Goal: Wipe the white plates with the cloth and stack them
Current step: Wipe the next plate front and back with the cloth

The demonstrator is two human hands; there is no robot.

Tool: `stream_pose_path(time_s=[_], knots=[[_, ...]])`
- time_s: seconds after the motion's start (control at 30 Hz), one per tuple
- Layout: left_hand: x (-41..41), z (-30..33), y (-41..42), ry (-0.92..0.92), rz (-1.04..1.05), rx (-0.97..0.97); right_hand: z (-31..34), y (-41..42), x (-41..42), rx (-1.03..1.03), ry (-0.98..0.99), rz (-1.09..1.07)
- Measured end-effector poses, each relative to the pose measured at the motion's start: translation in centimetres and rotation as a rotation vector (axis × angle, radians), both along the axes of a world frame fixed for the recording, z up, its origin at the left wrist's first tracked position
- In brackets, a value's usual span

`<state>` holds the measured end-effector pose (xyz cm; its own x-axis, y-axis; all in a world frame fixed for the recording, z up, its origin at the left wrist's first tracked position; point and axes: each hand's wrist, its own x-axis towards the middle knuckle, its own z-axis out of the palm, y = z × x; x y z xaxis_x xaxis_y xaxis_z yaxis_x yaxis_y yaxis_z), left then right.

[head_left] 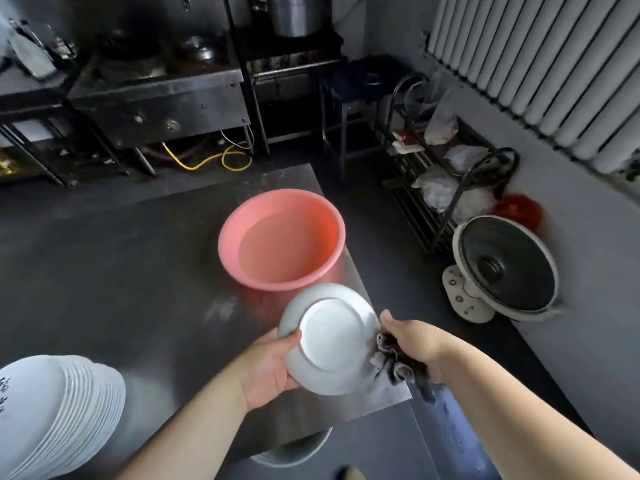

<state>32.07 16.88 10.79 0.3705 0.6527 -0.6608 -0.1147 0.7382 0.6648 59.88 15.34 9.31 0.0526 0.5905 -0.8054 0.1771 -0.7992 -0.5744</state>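
My left hand (268,367) grips a white plate (329,337) by its lower left rim and holds it tilted above the right corner of the steel table, its underside turned toward me. My right hand (412,342) is shut on a dark crumpled cloth (401,367), which presses against the plate's right edge. A tall stack of white plates (59,414) stands at the table's near left corner, leaning slightly.
A pink basin (282,239) holding water sits on the steel table (121,271) just beyond the held plate. A metal bowl (294,452) shows under the table's near edge. On the floor to the right stand a fan (502,268) and a wire rack (446,174) with bags.
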Motion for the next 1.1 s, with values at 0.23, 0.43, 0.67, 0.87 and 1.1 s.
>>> stream_pose_path(time_s=[0.23, 0.43, 0.67, 0.87, 1.1], knots=[[2.8, -1.3, 1.0, -0.111, 0.269, -0.04, -2.3, 2.4, 0.2, 0.226, 0.012, -0.03], [1.3, -4.0, 1.4, 0.413, -0.089, 0.072, -4.5, 3.0, 0.1, 0.3, -0.202, 0.305], [1.2, -8.2, 2.7, 0.982, -0.435, 0.3, -8.0, 3.4, -1.8, 0.25, -0.446, 0.486], [1.8, -10.0, 3.6, 1.317, -0.664, 0.373, -9.6, 3.5, -3.2, 0.31, -0.667, 0.588], [1.6, -10.4, 3.9, 1.421, -0.685, 0.424, -9.6, 3.2, -2.9, 0.349, -0.795, 0.615]])
